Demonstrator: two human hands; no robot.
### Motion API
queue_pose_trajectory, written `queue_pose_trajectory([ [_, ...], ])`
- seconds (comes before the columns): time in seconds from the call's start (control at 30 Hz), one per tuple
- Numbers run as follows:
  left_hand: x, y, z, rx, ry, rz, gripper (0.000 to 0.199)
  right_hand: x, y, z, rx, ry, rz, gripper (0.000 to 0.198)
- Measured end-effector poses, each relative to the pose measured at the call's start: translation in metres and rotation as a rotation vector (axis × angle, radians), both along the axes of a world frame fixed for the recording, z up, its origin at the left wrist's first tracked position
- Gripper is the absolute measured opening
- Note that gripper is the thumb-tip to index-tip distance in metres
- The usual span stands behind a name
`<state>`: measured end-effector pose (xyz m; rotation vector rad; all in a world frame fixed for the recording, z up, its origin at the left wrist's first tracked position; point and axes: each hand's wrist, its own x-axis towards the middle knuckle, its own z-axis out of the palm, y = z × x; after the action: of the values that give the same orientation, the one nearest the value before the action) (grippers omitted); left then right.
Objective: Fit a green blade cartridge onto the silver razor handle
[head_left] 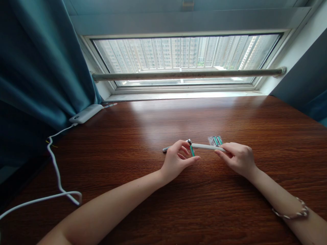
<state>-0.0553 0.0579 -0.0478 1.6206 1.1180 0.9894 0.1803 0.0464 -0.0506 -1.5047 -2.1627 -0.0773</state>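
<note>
My left hand (177,158) grips a razor cartridge (192,150) with a green strip, its thumb below and its fingertips above. A small silver piece (188,141) shows by the fingertips. My right hand (237,156) is closed round a slim white handle (205,146), which points left and reaches the cartridge; whether the two are joined I cannot tell. Behind the right hand lies a clear plastic pack (215,140) of green-striped cartridges. The end of a greyish bar (166,149) sticks out behind my left hand, the rest hidden.
The brown wooden table (143,126) reaches to the window sill. At the back left, a white box-like device (87,114) lies by the blue curtain (51,61). Its white cable (56,170) runs down the left side. A metal bar (189,74) crosses the window.
</note>
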Motion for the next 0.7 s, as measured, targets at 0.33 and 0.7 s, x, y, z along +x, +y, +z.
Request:
queue_pose_trajectory([
  [0.33, -0.0003, -0.0003, 0.0009, -0.001, -0.005, -0.021, 0.037, -0.0023, -0.0001, -0.0035, -0.021, 0.062, 0.020, 0.037],
  [0.7, -0.0010, -0.0019, 0.0020, -0.005, -0.040, -0.021, 0.038, -0.0011, -0.0003, -0.0019, -0.053, 0.047, 0.082, 0.036],
])
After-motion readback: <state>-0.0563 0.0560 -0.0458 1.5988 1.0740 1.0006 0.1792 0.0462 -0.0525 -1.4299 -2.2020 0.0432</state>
